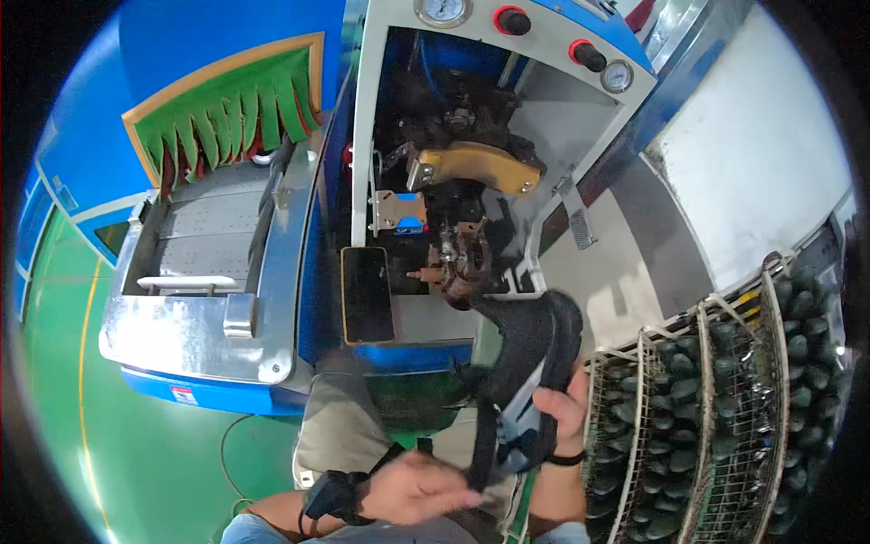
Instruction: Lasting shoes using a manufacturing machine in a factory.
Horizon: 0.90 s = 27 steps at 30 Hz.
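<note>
A black shoe upper (526, 381) with a grey inner panel is held upright in front of my lap. My right hand (566, 412) is closed round its right side, thumb over the grey panel. At the lower end of the upper, my left hand (417, 485) has its fingers closed together, with the tips at the black edge; the exact grip is partly blurred. Beyond the upper stands a machine with a white frame (362, 136), a curved yellow pad (480, 168) and a brown metal clamp (462, 263) inside.
A dark phone-like device (367, 295) is at the machine's front left. Further left is a metal-topped conveyor unit (199, 340) with a green fringed curtain (227, 122). Wire racks (702, 408) at my right hold many dark rounded pieces (666, 435). Gauges (444, 9) and red-black knobs (587, 56) line the machine's top.
</note>
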Tool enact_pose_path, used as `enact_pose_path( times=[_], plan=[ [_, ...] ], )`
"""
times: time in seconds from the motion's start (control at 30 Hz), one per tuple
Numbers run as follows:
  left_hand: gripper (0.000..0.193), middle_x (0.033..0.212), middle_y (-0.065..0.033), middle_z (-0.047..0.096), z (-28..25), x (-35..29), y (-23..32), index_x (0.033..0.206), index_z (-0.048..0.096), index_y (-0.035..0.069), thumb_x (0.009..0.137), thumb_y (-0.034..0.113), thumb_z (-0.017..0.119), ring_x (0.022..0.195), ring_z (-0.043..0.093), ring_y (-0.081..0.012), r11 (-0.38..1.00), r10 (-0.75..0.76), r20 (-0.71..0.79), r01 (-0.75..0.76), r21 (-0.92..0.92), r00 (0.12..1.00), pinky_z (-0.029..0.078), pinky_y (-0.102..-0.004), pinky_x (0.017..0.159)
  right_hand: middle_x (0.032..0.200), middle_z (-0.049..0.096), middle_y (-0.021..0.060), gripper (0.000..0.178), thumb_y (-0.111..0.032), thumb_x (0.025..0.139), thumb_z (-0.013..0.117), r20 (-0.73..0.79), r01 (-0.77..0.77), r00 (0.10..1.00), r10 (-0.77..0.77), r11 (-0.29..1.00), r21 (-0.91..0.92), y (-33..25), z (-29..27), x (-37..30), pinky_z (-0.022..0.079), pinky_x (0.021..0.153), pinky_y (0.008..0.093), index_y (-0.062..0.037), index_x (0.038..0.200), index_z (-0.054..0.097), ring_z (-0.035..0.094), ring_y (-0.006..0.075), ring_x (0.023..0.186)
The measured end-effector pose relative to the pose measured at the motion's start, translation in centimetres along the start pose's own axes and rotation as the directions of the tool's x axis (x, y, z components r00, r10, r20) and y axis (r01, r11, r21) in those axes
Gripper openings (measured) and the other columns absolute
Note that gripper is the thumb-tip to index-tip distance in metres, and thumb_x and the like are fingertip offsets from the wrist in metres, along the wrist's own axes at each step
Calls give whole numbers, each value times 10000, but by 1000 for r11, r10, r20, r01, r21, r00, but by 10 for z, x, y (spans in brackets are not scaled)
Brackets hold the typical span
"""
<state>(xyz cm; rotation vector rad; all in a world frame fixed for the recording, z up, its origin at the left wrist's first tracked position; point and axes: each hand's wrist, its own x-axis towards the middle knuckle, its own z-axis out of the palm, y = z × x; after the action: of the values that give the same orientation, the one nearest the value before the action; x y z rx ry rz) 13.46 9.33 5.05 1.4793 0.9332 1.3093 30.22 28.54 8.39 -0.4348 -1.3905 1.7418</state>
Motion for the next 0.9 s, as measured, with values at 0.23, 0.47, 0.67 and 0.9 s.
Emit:
enact_pose_path(
  times=[0.23, 0.47, 0.67, 0.9],
  plan=[
    [203, 687, 31, 577, -51, 53, -22, 928, 686, 34, 1005, 222, 696, 613, 488, -39, 855, -411, -419, 183, -485, 809, 376, -231, 550, 1385, 624, 143, 890, 0, 772, 769, 105, 109, 993, -56, 775, -622, -87, 41, 110, 487, 1012, 290, 54, 1566, 370, 625, 164, 1168],
    [204, 654, 25, 516, -70, 104, -40, 902, 637, 45, 1017, 212, 656, 542, 459, -90, 507, -523, -289, 20, -861, 802, 348, -261, 507, 1105, 724, 193, 881, -156, 732, 794, 146, 113, 964, 221, 155, -981, -81, 71, 198, 518, 869, 287, -61, 1545, 467, 687, 183, 933],
    [194, 667, 12, 483, -77, 107, -53, 1012, 618, 60, 1049, 250, 606, 572, 485, -122, 370, -516, -205, 0, -929, 832, 386, -268, 530, 1192, 661, 302, 839, -251, 764, 748, 80, 58, 956, 282, 86, -995, -62, 68, 227, 497, 949, 358, -54, 1530, 467, 657, 363, 1097],
    [233, 697, 14, 511, -73, 111, -58, 1073, 631, 57, 1070, 283, 573, 615, 487, -98, 511, -547, -369, -50, -858, 752, 399, -266, 566, 967, 712, 109, 797, -153, 800, 701, 126, 111, 978, 164, 97, -989, -47, 78, 235, 511, 772, 285, -12, 1544, 450, 643, 152, 811]
  ],
)
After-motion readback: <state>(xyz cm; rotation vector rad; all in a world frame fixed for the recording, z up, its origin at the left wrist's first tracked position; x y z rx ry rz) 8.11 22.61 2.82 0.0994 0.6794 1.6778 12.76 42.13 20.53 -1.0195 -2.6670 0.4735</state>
